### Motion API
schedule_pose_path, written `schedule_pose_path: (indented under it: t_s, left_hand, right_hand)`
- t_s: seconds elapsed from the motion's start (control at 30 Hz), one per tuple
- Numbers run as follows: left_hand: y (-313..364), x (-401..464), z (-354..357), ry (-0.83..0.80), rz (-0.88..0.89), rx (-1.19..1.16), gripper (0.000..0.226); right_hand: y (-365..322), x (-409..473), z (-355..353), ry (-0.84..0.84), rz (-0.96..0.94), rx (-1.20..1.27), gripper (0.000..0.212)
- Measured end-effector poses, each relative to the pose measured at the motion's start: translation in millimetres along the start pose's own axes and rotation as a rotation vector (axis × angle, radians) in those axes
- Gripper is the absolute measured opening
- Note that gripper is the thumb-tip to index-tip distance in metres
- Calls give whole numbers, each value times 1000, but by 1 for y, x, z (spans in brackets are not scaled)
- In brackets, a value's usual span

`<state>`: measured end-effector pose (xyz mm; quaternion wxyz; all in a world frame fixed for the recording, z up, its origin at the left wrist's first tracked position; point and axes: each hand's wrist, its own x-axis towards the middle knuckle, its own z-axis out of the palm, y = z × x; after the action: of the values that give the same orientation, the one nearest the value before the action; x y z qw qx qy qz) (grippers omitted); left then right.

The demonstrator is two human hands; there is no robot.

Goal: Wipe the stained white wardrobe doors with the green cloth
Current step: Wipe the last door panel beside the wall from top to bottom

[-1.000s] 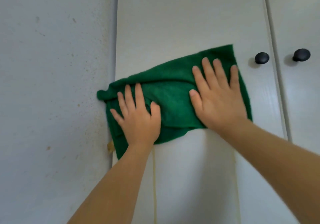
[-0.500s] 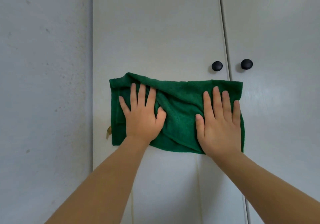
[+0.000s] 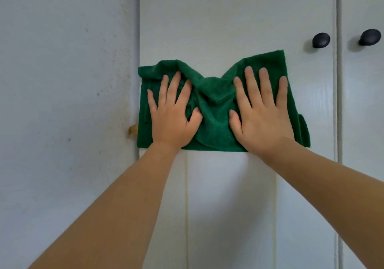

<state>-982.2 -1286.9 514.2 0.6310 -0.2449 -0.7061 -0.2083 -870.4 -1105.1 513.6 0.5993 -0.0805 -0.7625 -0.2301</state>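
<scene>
Bunched toward the middle since half a second ago, the green terry cloth (image 3: 216, 111) now humps up between two hands that sit closer together.

Both the left hand (image 3: 173, 116) and the right hand (image 3: 260, 115) lie flat with fingers straight and spread, pressing the cloth against the left white wardrobe door (image 3: 228, 19). Its right edge stops short of the round black knob (image 3: 321, 40); a second black knob (image 3: 369, 37) sits on the right white door (image 3: 363, 102). Speckled stains dot the pale side panel (image 3: 62, 81).
</scene>
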Motion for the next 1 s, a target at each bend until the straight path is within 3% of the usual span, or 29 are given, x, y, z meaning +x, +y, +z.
schedule_pose_path:
  t_s: [0.07,0.2,0.27,0.33,0.47,0.53,0.6,0.73,0.8,0.9,1.0]
  left_hand:
    - [5,-2,0,15,-77,-5,70]
    - [19,-29,6,99,-530,-102,70]
    - [27,-45,10,108,-604,-99,71]
    - [25,-52,9,69,-515,-71,75]
    - [-4,-53,5,-64,63,93,76]
    - [-11,-53,6,-49,168,98,72]
    - [-7,-56,8,-3,12,64,71]
    - [27,-72,8,101,-703,-112,74]
    - [39,-78,11,113,-793,-157,75]
    - [36,-83,12,84,-644,-77,75]
    - [19,-92,12,-15,-119,63,73]
  right_hand:
    - [1,0,0,10,-12,4,70]
    - [-2,-3,1,54,62,87,67]
    - [-3,-3,0,79,72,126,66]
    - [-2,-5,0,84,82,135,66]
    - [-15,-15,1,77,150,142,70]
    - [-22,-20,2,73,167,143,70]
    - [-23,-19,2,72,168,141,70]
    - [-23,-18,2,87,99,141,66]
    - [-23,-20,3,87,64,139,65]
    - [-21,-21,3,72,82,153,65]
    - [-21,-22,2,56,94,195,68]
